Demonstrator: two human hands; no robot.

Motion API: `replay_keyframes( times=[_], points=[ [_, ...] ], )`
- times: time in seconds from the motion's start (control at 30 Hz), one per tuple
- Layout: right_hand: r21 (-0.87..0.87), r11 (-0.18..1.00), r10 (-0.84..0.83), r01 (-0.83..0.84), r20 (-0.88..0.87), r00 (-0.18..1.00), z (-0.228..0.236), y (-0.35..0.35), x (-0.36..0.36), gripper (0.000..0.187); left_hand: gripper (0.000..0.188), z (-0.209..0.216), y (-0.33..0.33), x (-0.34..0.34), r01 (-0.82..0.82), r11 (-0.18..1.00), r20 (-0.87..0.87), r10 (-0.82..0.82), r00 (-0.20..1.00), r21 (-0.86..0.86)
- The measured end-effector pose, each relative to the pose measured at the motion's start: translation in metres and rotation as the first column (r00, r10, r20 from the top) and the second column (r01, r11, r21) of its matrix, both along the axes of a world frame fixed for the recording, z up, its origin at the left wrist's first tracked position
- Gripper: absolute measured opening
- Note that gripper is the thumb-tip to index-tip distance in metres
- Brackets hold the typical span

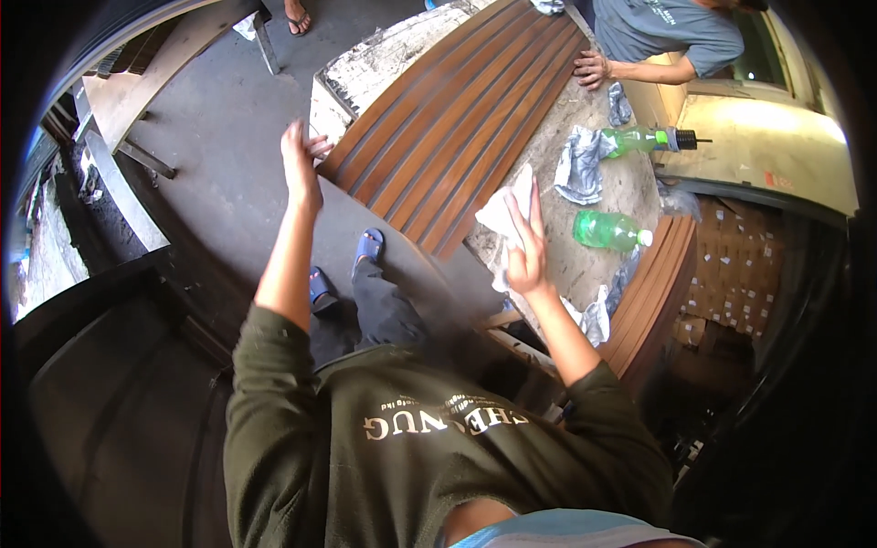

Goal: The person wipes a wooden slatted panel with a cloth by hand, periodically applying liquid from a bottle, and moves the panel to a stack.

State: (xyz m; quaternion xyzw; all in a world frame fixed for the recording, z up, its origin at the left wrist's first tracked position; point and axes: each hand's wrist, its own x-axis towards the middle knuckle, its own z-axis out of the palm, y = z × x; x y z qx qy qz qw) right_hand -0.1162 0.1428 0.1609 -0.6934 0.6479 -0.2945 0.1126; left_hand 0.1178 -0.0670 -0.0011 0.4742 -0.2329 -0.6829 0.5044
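A long brown wooden panel with dark grooves (448, 114) lies across the worktable, running away from me. My left hand (301, 169) is by the panel's near left corner, fingers stretched and apart, holding nothing. I cannot tell whether it touches the edge. Just off the panel's near right end, my right hand (525, 251) has a crumpled white cloth (498, 216) against its fingers, with two fingers pointing out straight. Right of that hand, a clear bottle of green liquid (605, 230) lies on its side on the worktable (585, 274).
Across the table, a co-worker's hand (592, 69) rests at the panel's far right side. A second green bottle with a black top (644, 140) lies near a grey-blue rag (582, 164). More brown slatted wood (650, 283) stands at right. A bench (137, 87) stands left.
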Motion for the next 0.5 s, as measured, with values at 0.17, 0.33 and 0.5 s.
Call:
replay_keyframes(
  times=[0.17,0.33,0.5],
  points=[
    [0.069,0.954,0.294,-0.292,-0.015,0.956,-0.034,-0.092,0.054,0.056,0.046,-0.025,0.152,-0.038,0.685,0.713,0.255,-0.641,0.724,-0.152],
    [0.264,0.902,0.419,-0.342,-0.342,0.841,-0.083,-0.128,0.106,0.06,0.046,-0.022,0.176,-0.072,0.444,0.896,0.186,-0.439,0.879,0.018],
    [0.255,0.906,0.415,-0.339,-0.365,0.834,-0.089,-0.154,0.113,0.057,0.046,-0.025,0.168,-0.064,0.416,0.909,-0.056,-0.417,0.907,-0.028]
  ],
)
